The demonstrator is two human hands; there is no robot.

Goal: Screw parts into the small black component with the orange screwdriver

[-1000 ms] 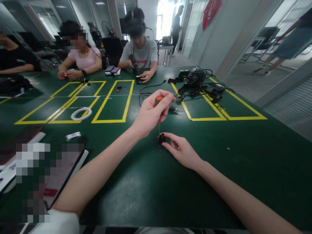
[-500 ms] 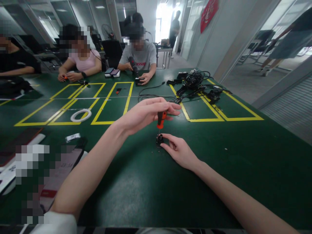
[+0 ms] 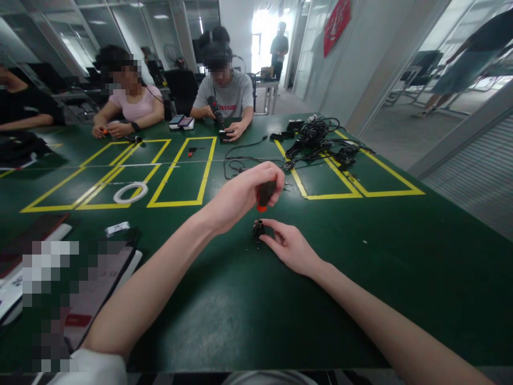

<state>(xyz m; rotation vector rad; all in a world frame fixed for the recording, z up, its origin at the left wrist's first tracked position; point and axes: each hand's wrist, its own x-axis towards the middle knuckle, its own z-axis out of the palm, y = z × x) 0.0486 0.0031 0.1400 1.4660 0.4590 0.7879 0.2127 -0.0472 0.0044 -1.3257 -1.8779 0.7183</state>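
Observation:
My left hand (image 3: 258, 184) is closed round the handle of a black and orange screwdriver (image 3: 263, 203), which stands nearly upright. Its thin shaft points down at a small black part (image 3: 258, 230) on the green table (image 3: 216, 321). With thumb and fingertips, my right hand (image 3: 288, 243) pinches that part from the right side. What exactly the part is, I cannot make out. A few tiny light specks lie on the table just in front of it.
Black cables (image 3: 316, 139) lie tangled at the back right. A white ring (image 3: 130, 192) rests among yellow tape outlines at left. Near my left forearm are devices (image 3: 100, 289) and a small white packet (image 3: 117, 229). Across the table, co-workers sit, one holding a power driver (image 3: 216, 111).
My left fingers, stretched out over the screwdriver handle before, have curled round it. My right hand keeps its pinch on the black part. The whole view has shifted slightly.

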